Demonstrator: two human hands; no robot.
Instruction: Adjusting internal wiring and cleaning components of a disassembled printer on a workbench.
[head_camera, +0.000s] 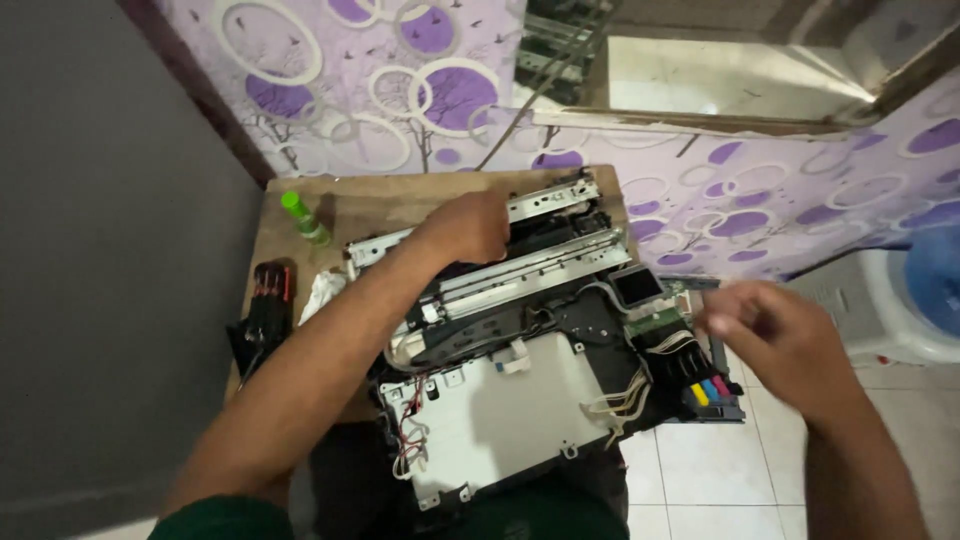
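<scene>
A stripped-down printer (520, 340), its outer shell off, sits tilted across a small wooden table (390, 205) pushed against purple-patterned wallpaper, with its near edge hanging over the table toward the person, probably so the inner frame is within easy reach. The left hand (468, 226) reaches over the top of the machine and is closed around the upper metal rail (545, 200), which appears to steady the whole chassis and keep it from sliding on the small surface. The right hand (770, 335) hovers off the right side of the printer, near the green circuit board (655, 320) and the row of coloured ink tanks (712, 390); it is motion-blurred, the fingers look loosely curled and it seems to hold nothing, though the blur makes that hard to confirm. A flat white metal plate (500, 420) faces upward at the front, with loose wires trailing along its edges. Off to the left, kept out of the working area, stand a green bottle (303, 217), a crumpled white cloth (322, 292) and a black case of screwdrivers (265, 310)
</scene>
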